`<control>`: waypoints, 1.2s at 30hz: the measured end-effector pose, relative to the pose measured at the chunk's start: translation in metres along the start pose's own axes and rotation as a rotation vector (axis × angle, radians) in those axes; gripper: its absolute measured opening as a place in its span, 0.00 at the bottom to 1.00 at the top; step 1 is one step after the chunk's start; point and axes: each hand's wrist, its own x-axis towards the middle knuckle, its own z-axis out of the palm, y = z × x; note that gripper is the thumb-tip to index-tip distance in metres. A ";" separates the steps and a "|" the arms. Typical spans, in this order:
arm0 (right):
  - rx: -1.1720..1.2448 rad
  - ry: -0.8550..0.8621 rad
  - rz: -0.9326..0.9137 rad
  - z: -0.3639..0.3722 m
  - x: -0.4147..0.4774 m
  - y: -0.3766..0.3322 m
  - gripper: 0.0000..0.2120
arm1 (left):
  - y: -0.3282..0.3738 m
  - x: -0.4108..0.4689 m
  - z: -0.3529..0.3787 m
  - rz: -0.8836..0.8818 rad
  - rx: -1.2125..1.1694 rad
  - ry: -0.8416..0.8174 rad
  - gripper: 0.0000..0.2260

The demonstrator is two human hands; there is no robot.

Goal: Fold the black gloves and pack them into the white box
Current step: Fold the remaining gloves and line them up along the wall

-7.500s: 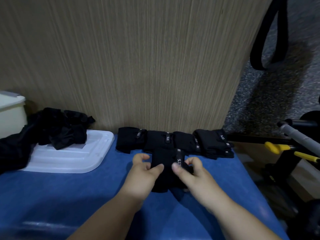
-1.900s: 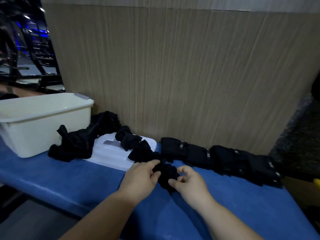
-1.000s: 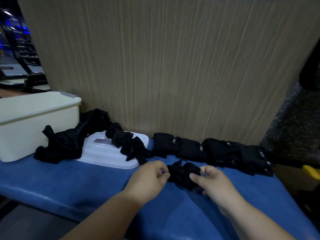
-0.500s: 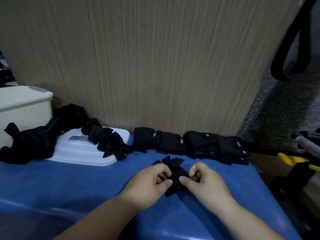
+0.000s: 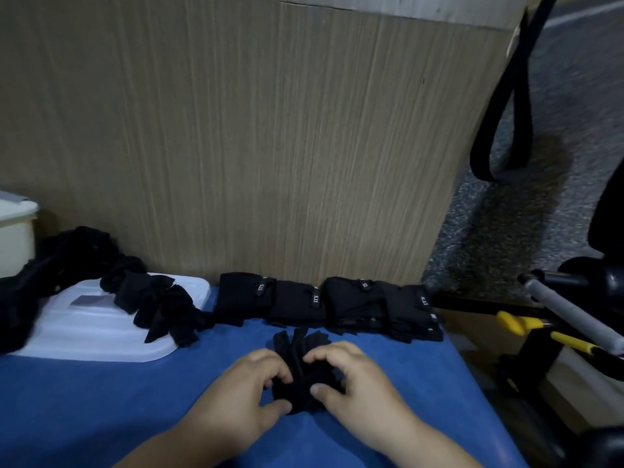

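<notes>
Half a second on, your hands had drawn in tighter and the black glove (image 5: pixel 299 376) sat more bunched between them, its finger ends fanning toward the wall. Your left hand (image 5: pixel 243 396) pinched the glove's left side, fingers curled over the top and the thumb tucked beneath. Your right hand (image 5: pixel 354 386) gripped the opposite side the same way, thumb pressed against the fabric. The glove rested on the blue tabletop (image 5: pixel 84 407), near its front edge.

Just behind it, a row of folded gloves (image 5: pixel 324 302) lay side by side against the wood-grain panel (image 5: pixel 236 130), small white labels showing on their straps. To the left, a heap of unfolded gloves (image 5: pixel 158 309) spilled across a white lid (image 5: pixel 84 336) that lay flat on the tabletop. Only a corner of the white box (image 5: pixel 13 234) showed at the far left edge, well apart from your hands.

On the right, beyond the tabletop, a black strap (image 5: pixel 506 113) hung in a loop, and a yellow-handled tool (image 5: pixel 516 322) lay among dark metal bars.
</notes>
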 end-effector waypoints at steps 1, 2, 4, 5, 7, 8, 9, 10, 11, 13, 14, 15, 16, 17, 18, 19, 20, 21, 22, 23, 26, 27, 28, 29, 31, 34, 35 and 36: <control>0.000 0.000 0.001 0.000 0.000 0.000 0.17 | 0.000 0.001 0.000 -0.006 0.001 0.007 0.10; -0.001 0.002 0.000 -0.001 -0.001 0.000 0.16 | -0.001 0.001 0.001 -0.013 -0.001 0.017 0.10; -0.004 0.014 -0.007 -0.002 -0.001 0.001 0.15 | -0.001 0.002 0.002 -0.028 -0.015 0.056 0.10; -0.001 0.017 -0.016 -0.002 -0.001 0.001 0.14 | -0.001 0.002 0.002 -0.034 -0.027 0.080 0.11; 0.015 0.019 -0.034 -0.002 -0.001 0.000 0.13 | 0.001 0.001 0.002 -0.049 -0.046 0.123 0.11; 0.022 0.016 -0.036 -0.002 -0.001 0.000 0.13 | 0.003 0.001 0.002 -0.064 -0.054 0.142 0.11; 0.027 0.012 -0.035 -0.002 -0.001 -0.001 0.13 | 0.003 0.001 0.002 -0.080 -0.064 0.161 0.10; 0.031 0.004 -0.036 -0.002 0.000 -0.001 0.13 | 0.004 0.001 0.001 -0.096 -0.076 0.179 0.10; 0.033 -0.005 -0.039 -0.002 0.000 -0.001 0.13 | 0.005 0.001 0.000 -0.111 -0.093 0.189 0.10; 0.038 -0.025 -0.045 -0.002 0.001 -0.001 0.14 | 0.006 -0.001 -0.001 -0.139 -0.130 0.194 0.11; 0.039 -0.037 -0.046 -0.002 0.001 -0.001 0.14 | 0.006 -0.002 -0.001 -0.150 -0.144 0.195 0.11; 0.039 -0.050 -0.053 -0.002 0.001 -0.001 0.14 | 0.007 -0.003 -0.002 -0.157 -0.151 0.197 0.10; 0.039 -0.064 -0.066 -0.003 0.000 -0.001 0.14 | 0.007 -0.003 -0.002 -0.163 -0.151 0.200 0.10; 0.047 -0.083 -0.076 -0.003 0.000 0.000 0.14 | 0.007 -0.004 -0.002 -0.169 -0.147 0.203 0.10; 0.065 -0.103 -0.080 -0.005 0.000 -0.001 0.15 | 0.008 -0.004 -0.002 -0.173 -0.140 0.207 0.10; 0.086 -0.122 -0.073 -0.006 -0.001 -0.001 0.15 | 0.008 -0.005 -0.002 -0.180 -0.129 0.210 0.10; 0.109 -0.141 -0.061 -0.007 -0.002 -0.001 0.16 | 0.008 -0.006 -0.002 -0.188 -0.112 0.212 0.10; 0.127 -0.154 -0.055 -0.008 -0.002 -0.002 0.17 | 0.008 -0.006 -0.002 -0.197 -0.093 0.213 0.10; 0.131 -0.161 -0.057 -0.008 -0.002 -0.002 0.17 | 0.008 -0.007 -0.003 -0.202 -0.075 0.214 0.10; 0.126 -0.162 -0.061 -0.008 -0.002 -0.002 0.17 | 0.009 -0.007 -0.003 -0.204 -0.061 0.214 0.10; 0.115 -0.146 -0.044 -0.005 -0.002 -0.003 0.15 | 0.011 -0.008 -0.003 -0.204 -0.030 0.214 0.10; 0.117 -0.135 -0.032 -0.003 -0.002 -0.002 0.15 | 0.012 -0.009 -0.003 -0.207 -0.013 0.211 0.10; 0.114 -0.115 -0.028 -0.001 -0.002 -0.002 0.14 | 0.013 -0.009 -0.003 -0.209 -0.001 0.208 0.10; 0.105 -0.087 -0.021 0.001 -0.002 0.000 0.13 | 0.014 -0.009 -0.003 -0.209 0.006 0.206 0.10; 0.063 -0.034 0.012 0.004 -0.001 0.002 0.12 | 0.015 -0.010 -0.002 -0.205 0.006 0.204 0.11; -0.007 0.058 0.061 0.006 -0.002 -0.002 0.13 | 0.016 -0.010 -0.001 -0.195 -0.013 0.213 0.11; -0.007 0.097 0.080 0.006 -0.002 -0.004 0.13 | 0.017 -0.010 -0.001 -0.192 -0.023 0.219 0.11; -0.001 0.139 0.106 0.006 -0.002 -0.006 0.14 | 0.018 -0.010 -0.001 -0.190 -0.032 0.224 0.11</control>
